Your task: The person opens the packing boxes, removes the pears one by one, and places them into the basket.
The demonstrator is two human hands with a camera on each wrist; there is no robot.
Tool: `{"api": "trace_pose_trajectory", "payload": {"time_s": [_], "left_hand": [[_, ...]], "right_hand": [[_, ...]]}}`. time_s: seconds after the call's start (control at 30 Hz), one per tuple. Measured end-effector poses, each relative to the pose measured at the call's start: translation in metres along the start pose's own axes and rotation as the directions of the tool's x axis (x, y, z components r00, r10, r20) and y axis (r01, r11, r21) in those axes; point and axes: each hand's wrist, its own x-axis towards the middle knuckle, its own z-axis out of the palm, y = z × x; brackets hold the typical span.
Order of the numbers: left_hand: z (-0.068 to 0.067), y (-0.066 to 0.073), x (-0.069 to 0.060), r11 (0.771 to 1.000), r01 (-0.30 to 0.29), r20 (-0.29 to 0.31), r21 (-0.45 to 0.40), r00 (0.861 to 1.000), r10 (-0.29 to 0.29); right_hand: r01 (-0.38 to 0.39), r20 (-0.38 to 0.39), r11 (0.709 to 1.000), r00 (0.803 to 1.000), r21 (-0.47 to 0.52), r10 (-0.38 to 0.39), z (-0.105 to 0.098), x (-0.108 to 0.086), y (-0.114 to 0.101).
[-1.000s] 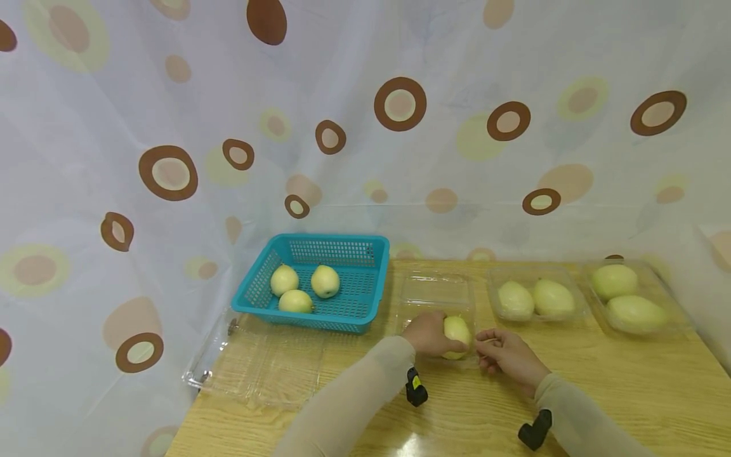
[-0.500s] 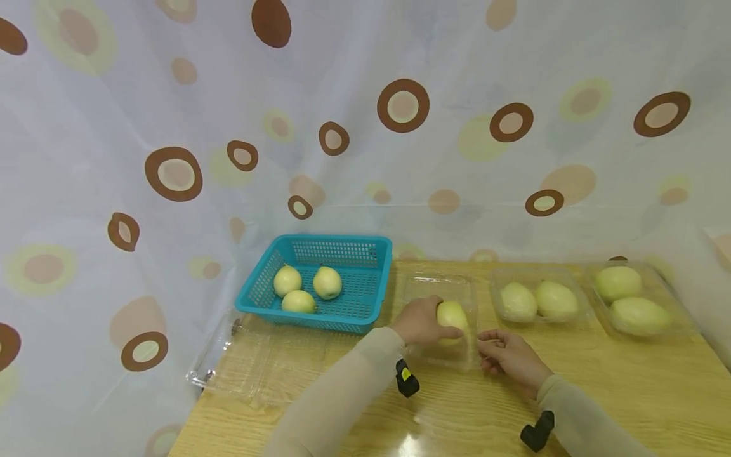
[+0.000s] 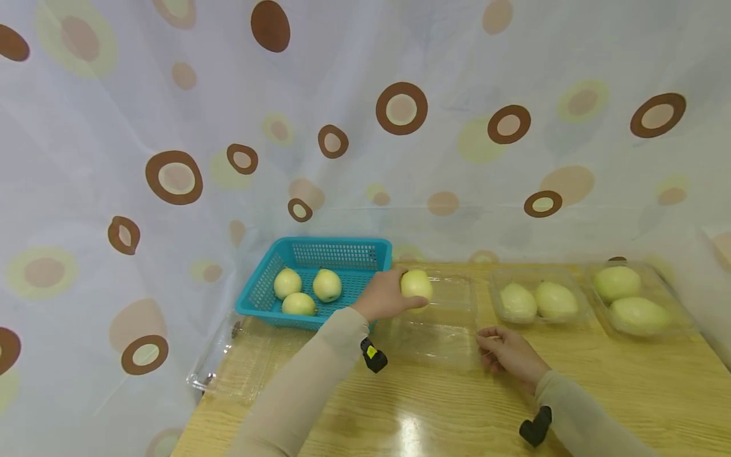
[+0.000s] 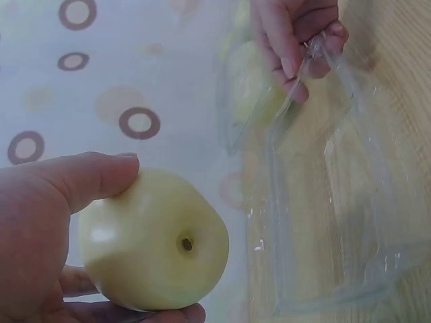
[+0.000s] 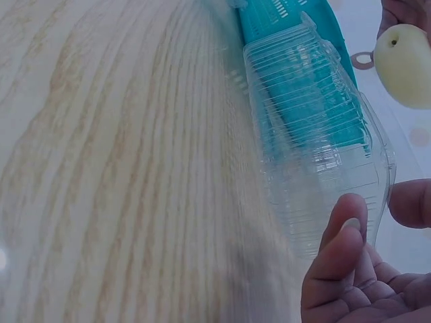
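My left hand (image 3: 386,296) grips a pale yellow-green pear (image 3: 417,287) above the table, beside the basket's right edge. In the left wrist view the pear (image 4: 158,242) sits between thumb and fingers, one dimpled end facing the camera. An opened clear plastic clamshell box (image 3: 440,339) lies on the table with nothing inside. At its right side, my right hand (image 3: 511,355) pinches the rim; the right wrist view has the thumb on one side of the clear wall (image 5: 323,168) and curled fingers on the other. Several pears, such as one pear (image 3: 327,285), lie in the blue basket (image 3: 311,320).
Right of the box stand two clear boxes, a nearer box (image 3: 505,317) and a farther box (image 3: 679,327), each with two pears. Another opened clear clamshell (image 3: 240,368) lies at the table's left, in front of the basket. A patterned curtain (image 3: 365,158) hangs behind.
My left hand has lifted the pear out of the clear box and carried it up and left toward the basket. The right hand has stayed at the box's rim.
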Motion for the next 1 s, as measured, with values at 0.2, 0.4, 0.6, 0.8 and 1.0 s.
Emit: {"api": "trace_pose_trajectory", "payload": {"time_s": [0.2,0.4,0.6,0.8,1.0], "left_hand": [[-0.019,-0.014,-0.006,0.999,0.033,-0.028,-0.032,0.999,-0.034],[-0.039,-0.034,-0.012,0.994,0.11,-0.062,-0.005,0.992,-0.11],[-0.054,-0.063,-0.013,0.983,0.181,-0.118,0.026,0.977,-0.177],[-0.065,-0.091,-0.012,0.961,0.269,-0.147,0.061,0.955,-0.258],[-0.064,-0.113,-0.016,0.941,0.315,-0.125,0.122,0.946,-0.3]], "right_hand": [[0.013,0.0,1.0,1.0,-0.005,-0.013,0.001,0.001,-0.002],[0.014,-0.005,1.0,1.0,-0.019,-0.014,0.001,0.0,-0.001],[0.008,0.007,0.999,1.0,-0.044,-0.007,0.0,0.0,-0.004],[0.007,-0.01,0.993,1.0,-0.117,-0.008,0.001,0.004,-0.011],[-0.011,-0.033,0.987,0.999,-0.161,0.006,0.004,0.009,-0.013]]}}
